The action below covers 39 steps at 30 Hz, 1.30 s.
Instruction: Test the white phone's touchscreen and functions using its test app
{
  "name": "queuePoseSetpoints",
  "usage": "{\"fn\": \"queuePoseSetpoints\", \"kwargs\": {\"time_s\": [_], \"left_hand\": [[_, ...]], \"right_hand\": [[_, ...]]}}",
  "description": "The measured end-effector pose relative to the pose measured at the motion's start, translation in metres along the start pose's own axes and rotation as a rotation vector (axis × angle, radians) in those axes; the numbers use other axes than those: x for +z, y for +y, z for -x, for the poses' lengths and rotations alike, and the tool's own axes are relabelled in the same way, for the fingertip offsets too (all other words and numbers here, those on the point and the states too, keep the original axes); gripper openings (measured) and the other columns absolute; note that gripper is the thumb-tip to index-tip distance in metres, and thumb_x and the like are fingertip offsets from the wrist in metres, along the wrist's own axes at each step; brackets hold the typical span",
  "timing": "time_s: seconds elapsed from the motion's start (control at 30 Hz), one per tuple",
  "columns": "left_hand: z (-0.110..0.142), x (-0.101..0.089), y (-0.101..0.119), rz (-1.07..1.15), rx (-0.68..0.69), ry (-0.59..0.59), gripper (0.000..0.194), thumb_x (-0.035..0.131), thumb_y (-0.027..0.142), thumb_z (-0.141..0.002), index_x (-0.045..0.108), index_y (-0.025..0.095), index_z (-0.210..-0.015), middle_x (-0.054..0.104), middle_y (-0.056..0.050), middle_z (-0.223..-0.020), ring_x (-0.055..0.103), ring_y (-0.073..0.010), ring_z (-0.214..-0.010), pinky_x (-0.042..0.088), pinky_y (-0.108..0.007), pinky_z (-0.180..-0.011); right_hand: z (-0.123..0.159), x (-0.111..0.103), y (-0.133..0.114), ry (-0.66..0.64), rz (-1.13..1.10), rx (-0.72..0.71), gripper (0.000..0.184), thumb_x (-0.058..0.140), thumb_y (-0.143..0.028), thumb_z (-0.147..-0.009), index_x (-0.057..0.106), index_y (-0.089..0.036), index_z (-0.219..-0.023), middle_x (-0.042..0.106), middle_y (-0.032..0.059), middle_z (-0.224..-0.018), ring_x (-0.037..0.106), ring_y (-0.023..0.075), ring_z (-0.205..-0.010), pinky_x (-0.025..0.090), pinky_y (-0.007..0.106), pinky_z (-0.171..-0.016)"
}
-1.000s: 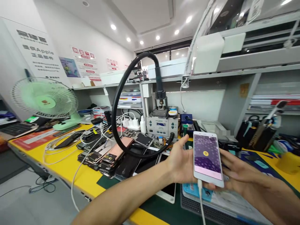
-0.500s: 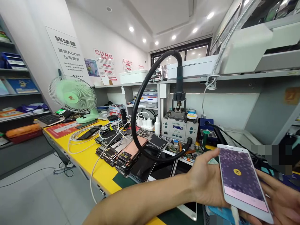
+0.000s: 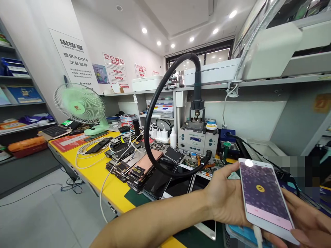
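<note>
Head: fingers (image 3: 231, 168) hold phone (image 3: 270, 203); sign (image 3: 71, 58) reads "Apple".

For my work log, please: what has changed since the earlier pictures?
The view has turned left. The white smartphone, in the left hand, sits lower and farther right in view; the right hand has brought its thumb to the phone's lower right corner. A bright round spot now shows on the screen. Nothing was let go. The cable stays plugged in; the fan is unmoved.
</note>
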<state>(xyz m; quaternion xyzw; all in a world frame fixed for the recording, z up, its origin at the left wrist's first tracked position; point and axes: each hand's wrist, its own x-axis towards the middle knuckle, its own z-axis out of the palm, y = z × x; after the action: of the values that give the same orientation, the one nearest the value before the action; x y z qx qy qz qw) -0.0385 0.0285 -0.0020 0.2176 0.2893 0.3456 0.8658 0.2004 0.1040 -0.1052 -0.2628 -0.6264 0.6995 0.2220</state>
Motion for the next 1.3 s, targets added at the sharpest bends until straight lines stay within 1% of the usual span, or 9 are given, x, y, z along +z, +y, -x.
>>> {"fn": "queuePoseSetpoints", "kwargs": {"time_s": [0.1, 0.2, 0.3, 0.43, 0.63, 0.87, 0.97, 1.07, 1.3], "left_hand": [[0.002, 0.001, 0.001, -0.003, 0.017, 0.000, 0.075, 0.034, 0.074, -0.073, 0.071, 0.013, -0.095, 0.062, -0.013, -0.100, 0.056, -0.0254, -0.084, 0.021, -0.051, -0.100], [0.000, -0.005, 0.000, -0.008, 0.024, -0.058, 0.076, 0.031, 0.073, -0.077, 0.069, 0.011, -0.100, 0.063, -0.015, -0.099, 0.058, -0.0263, -0.082, 0.028, -0.050, -0.094], [0.000, -0.013, -0.004, -0.008, 0.077, -0.220, 0.081, 0.026, 0.072, -0.082, 0.065, 0.006, -0.109, 0.063, -0.018, -0.101, 0.061, -0.0286, -0.085, 0.036, -0.047, -0.087], [0.004, -0.015, -0.007, -0.048, 0.095, -0.427, 0.070, 0.027, 0.066, -0.089, 0.060, 0.011, -0.116, 0.065, -0.017, -0.099, 0.064, -0.0302, -0.080, 0.048, -0.046, -0.071], [0.009, -0.004, -0.009, -0.065, 0.134, -0.417, 0.061, 0.028, 0.058, -0.094, 0.056, 0.012, -0.123, 0.067, -0.017, -0.101, 0.067, -0.0267, -0.077, 0.053, -0.041, -0.066], [0.010, -0.001, -0.014, -0.098, 0.156, -0.377, 0.048, 0.030, 0.042, -0.096, 0.052, 0.010, -0.125, 0.067, -0.017, -0.099, 0.067, -0.0318, -0.086, 0.055, -0.049, -0.070], [0.009, -0.002, -0.015, -0.157, 0.186, -0.325, 0.038, 0.039, 0.022, -0.086, 0.054, 0.011, -0.119, 0.069, -0.015, -0.095, 0.068, -0.0294, -0.081, 0.056, -0.047, -0.067], [0.008, -0.004, -0.016, -0.198, 0.209, -0.291, 0.043, 0.046, 0.006, -0.069, 0.057, 0.009, -0.111, 0.070, -0.014, -0.091, 0.069, -0.0290, -0.079, 0.057, -0.046, -0.065], [0.007, -0.007, -0.019, -0.251, 0.233, -0.275, 0.063, 0.047, -0.006, -0.060, 0.056, 0.014, -0.119, 0.071, -0.007, -0.085, 0.069, -0.0244, -0.072, 0.058, -0.044, -0.064]], "right_hand": [[0.003, 0.018, -0.007, -0.149, 0.002, 0.063, 0.100, 0.066, -0.042, -0.074, -0.003, -0.054, -0.146, 0.067, 0.0094, -0.078, 0.068, 0.0336, -0.066, 0.059, 0.052, -0.054], [0.010, 0.050, -0.028, 0.019, -0.060, -0.013, 0.103, 0.068, -0.044, -0.073, -0.002, -0.049, -0.148, 0.069, 0.0072, -0.078, 0.065, 0.0311, -0.064, 0.057, 0.048, -0.052], [0.018, 0.090, -0.057, 0.158, -0.099, -0.050, 0.103, 0.074, -0.039, -0.071, 0.008, -0.043, -0.149, 0.070, 0.0051, -0.081, 0.066, 0.0272, -0.065, 0.055, 0.040, -0.052], [0.021, 0.116, -0.082, 0.139, -0.170, -0.105, 0.090, 0.070, -0.029, -0.074, 0.020, -0.032, -0.148, 0.068, 0.0021, -0.076, 0.064, 0.0208, -0.064, 0.051, 0.033, -0.057], [0.025, 0.109, -0.090, 0.110, -0.171, -0.134, 0.083, 0.062, -0.018, -0.074, 0.024, -0.030, -0.146, 0.071, 0.0030, -0.089, 0.068, 0.0185, -0.062, 0.051, 0.034, -0.062], [0.027, 0.106, -0.092, 0.189, -0.172, -0.137, 0.072, 0.061, -0.016, -0.070, 0.039, -0.026, -0.138, 0.070, 0.0043, -0.100, 0.067, 0.0166, -0.069, 0.050, 0.031, -0.064], [0.027, 0.104, -0.090, 0.213, -0.169, -0.140, 0.068, 0.060, -0.014, -0.069, 0.043, -0.026, -0.134, 0.068, 0.0048, -0.107, 0.066, 0.0164, -0.074, 0.049, 0.031, -0.066], [0.027, 0.103, -0.087, 0.230, -0.162, -0.150, 0.064, 0.060, -0.012, -0.067, 0.048, -0.025, -0.128, 0.066, 0.0039, -0.108, 0.063, 0.0148, -0.076, 0.048, 0.028, -0.066], [0.028, 0.103, -0.090, 0.183, -0.138, -0.170, 0.062, 0.065, -0.009, -0.062, 0.049, -0.023, -0.120, 0.065, 0.0018, -0.103, 0.063, 0.0158, -0.084, 0.049, 0.027, -0.070]]}}
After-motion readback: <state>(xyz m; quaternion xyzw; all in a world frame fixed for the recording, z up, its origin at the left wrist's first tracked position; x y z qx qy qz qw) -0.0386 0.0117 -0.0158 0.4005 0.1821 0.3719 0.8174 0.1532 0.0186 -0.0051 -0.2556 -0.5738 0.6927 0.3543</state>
